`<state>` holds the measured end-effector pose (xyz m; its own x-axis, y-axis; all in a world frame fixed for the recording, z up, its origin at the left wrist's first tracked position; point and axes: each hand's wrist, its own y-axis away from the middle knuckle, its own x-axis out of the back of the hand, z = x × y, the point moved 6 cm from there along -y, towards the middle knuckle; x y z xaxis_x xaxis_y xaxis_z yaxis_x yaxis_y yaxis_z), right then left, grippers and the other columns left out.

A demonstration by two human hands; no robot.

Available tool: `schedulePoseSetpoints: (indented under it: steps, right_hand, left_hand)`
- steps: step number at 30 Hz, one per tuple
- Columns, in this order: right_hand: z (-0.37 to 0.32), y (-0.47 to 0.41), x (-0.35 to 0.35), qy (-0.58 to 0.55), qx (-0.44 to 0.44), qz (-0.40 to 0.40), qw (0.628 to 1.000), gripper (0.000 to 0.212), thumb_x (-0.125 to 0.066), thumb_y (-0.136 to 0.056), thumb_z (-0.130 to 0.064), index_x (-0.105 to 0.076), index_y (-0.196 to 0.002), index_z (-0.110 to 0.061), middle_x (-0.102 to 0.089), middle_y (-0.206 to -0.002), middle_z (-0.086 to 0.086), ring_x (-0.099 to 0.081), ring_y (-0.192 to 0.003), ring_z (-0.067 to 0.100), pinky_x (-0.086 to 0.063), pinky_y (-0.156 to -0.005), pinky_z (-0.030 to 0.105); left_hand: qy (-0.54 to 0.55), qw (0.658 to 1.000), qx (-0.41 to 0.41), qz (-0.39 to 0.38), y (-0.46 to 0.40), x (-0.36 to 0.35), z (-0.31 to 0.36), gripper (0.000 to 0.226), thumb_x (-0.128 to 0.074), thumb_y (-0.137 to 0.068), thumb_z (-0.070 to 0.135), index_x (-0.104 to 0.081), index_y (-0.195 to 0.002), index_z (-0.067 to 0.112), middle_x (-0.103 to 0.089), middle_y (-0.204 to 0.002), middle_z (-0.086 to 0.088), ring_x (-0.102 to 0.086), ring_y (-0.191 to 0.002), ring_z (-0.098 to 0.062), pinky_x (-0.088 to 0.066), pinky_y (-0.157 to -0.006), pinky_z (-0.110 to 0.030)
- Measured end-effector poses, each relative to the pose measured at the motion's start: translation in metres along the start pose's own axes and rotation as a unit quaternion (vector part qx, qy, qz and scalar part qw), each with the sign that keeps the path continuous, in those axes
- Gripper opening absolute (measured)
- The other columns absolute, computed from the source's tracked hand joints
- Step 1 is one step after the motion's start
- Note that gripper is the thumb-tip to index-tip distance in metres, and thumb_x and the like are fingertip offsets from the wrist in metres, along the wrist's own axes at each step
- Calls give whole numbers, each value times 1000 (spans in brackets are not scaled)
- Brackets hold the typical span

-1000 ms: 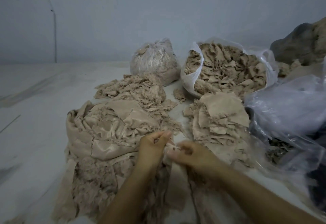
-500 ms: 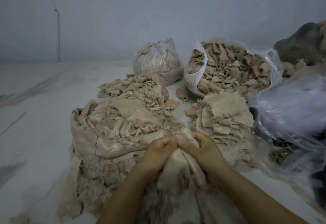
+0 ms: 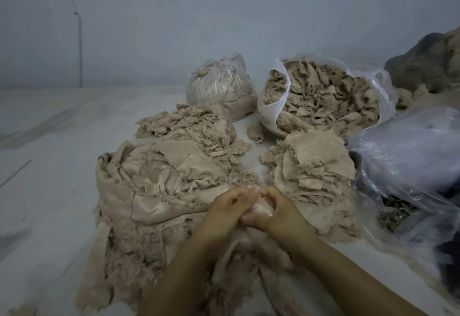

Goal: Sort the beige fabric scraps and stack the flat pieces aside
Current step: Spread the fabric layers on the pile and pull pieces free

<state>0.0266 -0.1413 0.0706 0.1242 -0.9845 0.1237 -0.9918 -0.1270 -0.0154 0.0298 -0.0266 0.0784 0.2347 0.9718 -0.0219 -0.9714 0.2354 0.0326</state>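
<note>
My left hand (image 3: 226,212) and my right hand (image 3: 278,212) meet at the front centre, fingers curled around one beige fabric scrap (image 3: 258,212) bunched between them. Below and to the left lies a big heap of crumpled satin and frayed scraps (image 3: 154,191). A stack of flat beige pieces (image 3: 316,164) sits just right of my hands. Further back spreads a low pile of shredded scraps (image 3: 191,126).
An open white plastic bag (image 3: 272,106) full of beige scraps stands at the back right, a tied clear bag (image 3: 221,86) beside it. Crumpled clear plastic sheeting (image 3: 408,161) covers the right side. A pale wall closes the back; bare white floor lies on the left.
My hands came together and bunched the scrap tightly between them; earlier they held it further apart and lower.
</note>
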Motion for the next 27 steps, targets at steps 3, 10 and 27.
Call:
schedulePoseSetpoints:
  steps: [3,10,27]
  right_hand:
    - [-1,0,6,37,-11,14,999,29,-84,-69,-15,-58,-81,-17,-60,-68,-5,-54,-59,7,-43,-52,20]
    - [1,-1,11,-182,-40,60,981,14,-67,-87,-17,-62,-91,-5,-71,-79,12,-67,-67,20,-55,-57,31]
    - [-11,-11,27,-17,14,94,995,38,-70,-83,-34,-61,-56,-9,-48,-58,2,-42,-56,13,-33,-56,27]
  left_hand:
    - [-2,997,15,79,-4,13,-3,19,-56,-93,16,-62,-75,11,-61,-68,-9,-57,-61,-19,-47,-57,-29]
    - [173,982,71,4,0,-12,-11,48,-52,-92,47,-65,-111,6,-69,-108,-20,-66,-103,-33,-49,-94,-54]
    - [36,973,-39,227,3,29,11,24,-63,-89,17,-68,-66,8,-61,-56,1,-53,-52,-7,-43,-47,-16]
